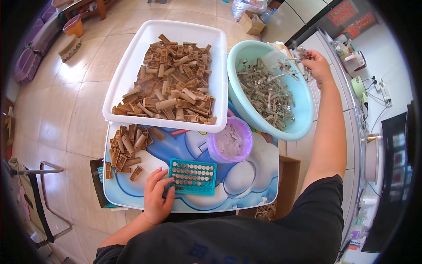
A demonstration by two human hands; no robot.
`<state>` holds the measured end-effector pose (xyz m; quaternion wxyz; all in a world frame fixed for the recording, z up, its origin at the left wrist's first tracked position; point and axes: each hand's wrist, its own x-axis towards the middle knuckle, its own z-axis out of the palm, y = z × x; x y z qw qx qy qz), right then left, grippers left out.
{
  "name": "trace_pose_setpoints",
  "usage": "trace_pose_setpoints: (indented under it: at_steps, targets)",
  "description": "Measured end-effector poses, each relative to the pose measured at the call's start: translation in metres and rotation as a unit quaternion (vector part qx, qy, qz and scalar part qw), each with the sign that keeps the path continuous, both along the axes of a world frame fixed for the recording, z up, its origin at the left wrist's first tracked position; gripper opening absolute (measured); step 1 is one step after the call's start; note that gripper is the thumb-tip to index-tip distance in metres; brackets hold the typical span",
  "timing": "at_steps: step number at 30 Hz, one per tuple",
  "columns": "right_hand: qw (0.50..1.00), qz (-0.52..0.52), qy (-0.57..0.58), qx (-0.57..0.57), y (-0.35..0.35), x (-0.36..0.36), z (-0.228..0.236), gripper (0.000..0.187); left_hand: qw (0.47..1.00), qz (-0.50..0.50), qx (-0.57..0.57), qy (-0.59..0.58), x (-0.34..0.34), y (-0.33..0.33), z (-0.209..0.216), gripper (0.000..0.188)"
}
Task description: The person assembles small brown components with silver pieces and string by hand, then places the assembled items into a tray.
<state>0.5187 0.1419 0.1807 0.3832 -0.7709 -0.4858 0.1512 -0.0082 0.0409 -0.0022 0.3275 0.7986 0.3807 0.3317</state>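
Observation:
My right hand (317, 66) is raised at the far right rim of a pale blue basin (305, 112), its fingers closed on a tangled clump of small silvery metal pieces (300, 53). A heap of similar greyish metal pieces (266, 94) fills the basin. On the near edge of the table, my left hand (158, 193) rests with fingers apart, its fingertips at the left side of a teal tray (204, 191). Rows of small round silvery and coppery pieces (192, 173) sit in that tray. Just beyond it stands a purple bowl (212, 149) with whitish flat bits.
A white tub (121, 81) of brown plastic casings is at the back left. More brown casings (127, 147) lie loose on the cloud-patterned table (259, 189). Cardboard boxes (288, 176) stand under the table's sides. A metal-framed chair (44, 193) is at left, a counter at right.

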Motion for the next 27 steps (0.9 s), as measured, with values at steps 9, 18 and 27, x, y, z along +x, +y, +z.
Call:
trace_pose_setpoints:
  at_steps: [9, 18, 27]
  targets:
    - [0.957, 0.011, -0.026, -0.289, -0.028, -0.043, -0.063, 0.069, 1.0, -0.009, 0.015, -0.001, 0.0, 0.0, 0.0, 0.025]
    - [0.931, -0.024, -0.181, -0.317, -0.013, -0.06, -0.115, 0.075, 1.0, -0.01, 0.023, 0.0, 0.003, 0.002, -0.002, 0.025]
    - [0.994, -0.048, 0.091, -0.019, -0.037, -0.021, -0.033, 0.037, 0.999, -0.009, 0.037, -0.015, 0.002, 0.0, -0.005, 0.024]
